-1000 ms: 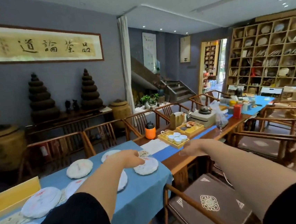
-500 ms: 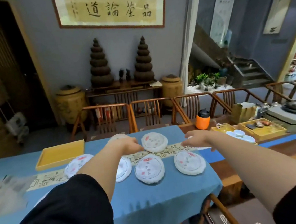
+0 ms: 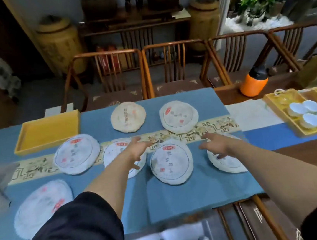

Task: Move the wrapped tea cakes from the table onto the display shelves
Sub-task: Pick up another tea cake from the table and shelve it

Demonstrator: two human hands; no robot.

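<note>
1. Nearest the viewer, two forearms in dark sleeves reach forward over a bench (image 3: 181,201) draped in blue cloth
2. A wrapped tea cake, the near-left cake (image 3: 40,206), lies flat at the near left, partly hidden by the left sleeve
3. The left hand (image 3: 137,151) is spread wide and holds nothing; it hovers over the left-middle cake (image 3: 112,153), whose right part it hides
4. The right hand (image 3: 217,145) is also wide with loosely bent fingers and holds nothing; it hovers over the top edge of the right cake (image 3: 225,163)
5. Between the two hands lies the centre cake (image 3: 170,161), flat, label up, round with no long axis. It sits just inside both hands, right of the left hand and left of the right, about equally near to each. My reading is that this cake is the likely target, the hands closing in from either side, though each hand could as well drop onto the cake beneath it
6. Further left, the left cake (image 3: 77,156) lies across a patterned runner (image 3: 194,133)
7. Beyond the runner rest two far cakes (image 3: 128,118), side by side, well apart from both hands
8. A yellow tray (image 3: 46,132) sits at the far left
9. No display shelves are in view
</note>
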